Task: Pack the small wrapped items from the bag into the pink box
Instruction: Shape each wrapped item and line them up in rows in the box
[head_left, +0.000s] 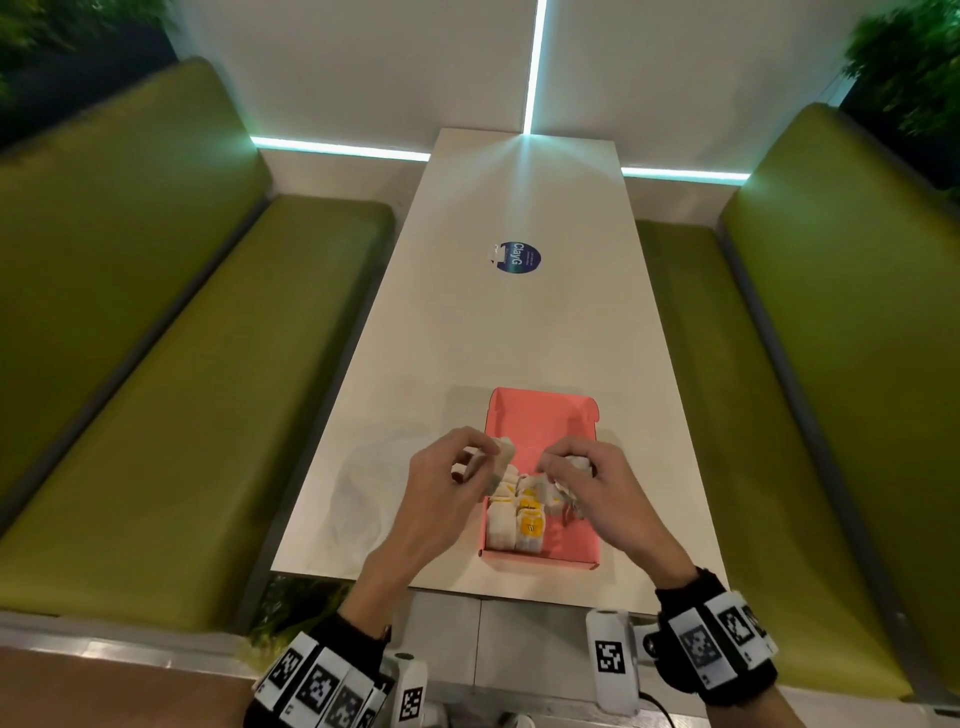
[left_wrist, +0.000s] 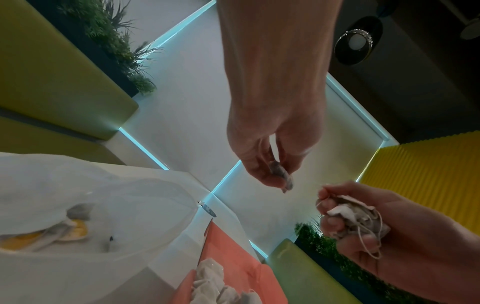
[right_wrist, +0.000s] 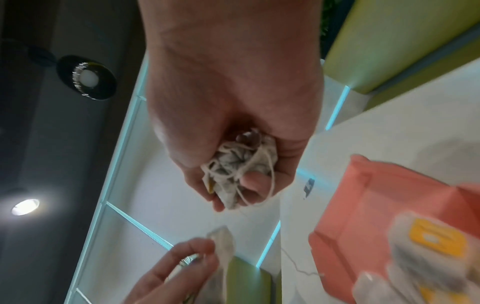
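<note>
The open pink box (head_left: 571, 540) lies on the table's near end, with several wrapped tea bags (head_left: 522, 522) with yellow tags packed in its left half. My left hand (head_left: 483, 457) hovers over the box's left edge and pinches one tea bag (head_left: 503, 451), also seen as the pinched tea bag (left_wrist: 281, 176). My right hand (head_left: 561, 467) is above the box's middle, its fingers curled round a bunch of tea bags (right_wrist: 239, 164) with tangled strings. The clear plastic bag (head_left: 374, 483) lies left of the box, with a few tea bags (left_wrist: 70, 228) still inside.
The white table (head_left: 519, 338) runs away from me, with a round blue sticker (head_left: 516, 257) near its middle. Green benches (head_left: 182, 389) stand on both sides. The box's lid (head_left: 540, 415) lies open on the far side.
</note>
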